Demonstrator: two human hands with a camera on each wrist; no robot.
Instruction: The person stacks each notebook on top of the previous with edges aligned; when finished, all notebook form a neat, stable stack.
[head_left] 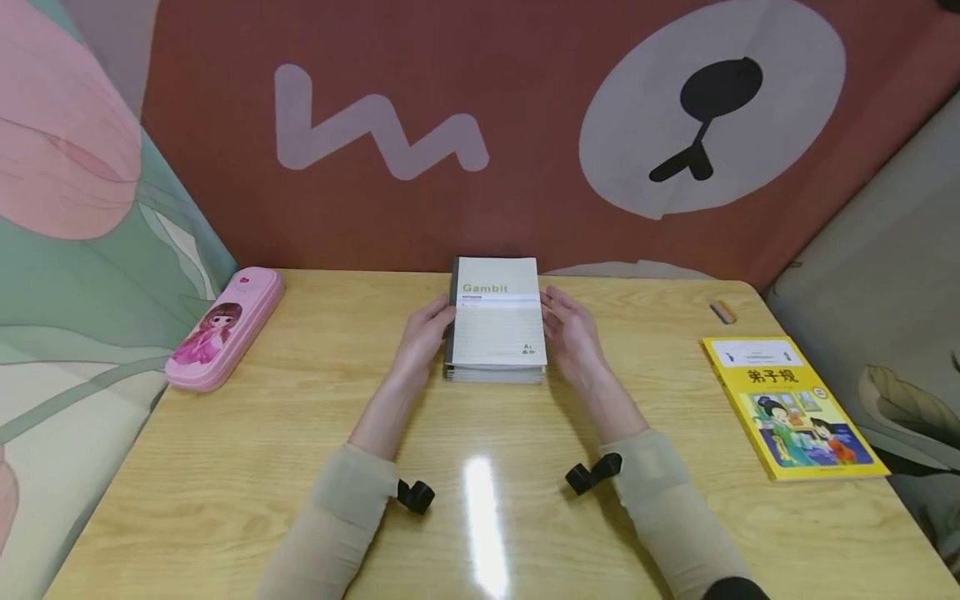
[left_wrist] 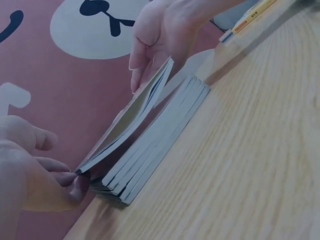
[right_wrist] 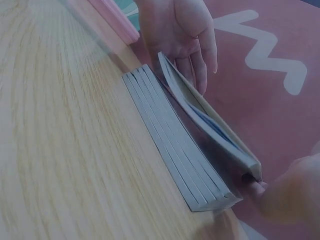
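A stack of thin notebooks lies at the table's back edge, its top notebook (head_left: pixel 497 312) having a white "Gambit" cover and dark spine. Both wrist views show this top notebook (left_wrist: pixel 125 120) raised at a tilt, with a gap over the notebooks below (right_wrist: pixel 172 140). My left hand (head_left: pixel 426 337) holds its spine side, fingertips at the near corner in the left wrist view. On the opposite side my right hand (head_left: pixel 576 333) holds the other long edge, a fingertip tucked beneath it in the right wrist view. The cover partly hides the far fingers of both hands.
A pink pencil case (head_left: pixel 225 329) lies at the table's left edge. To the right are a yellow picture-cover book (head_left: pixel 795 408) and a small eraser (head_left: pixel 722 312). A printed wall panel (head_left: pixel 525 208) stands directly behind the notebooks.
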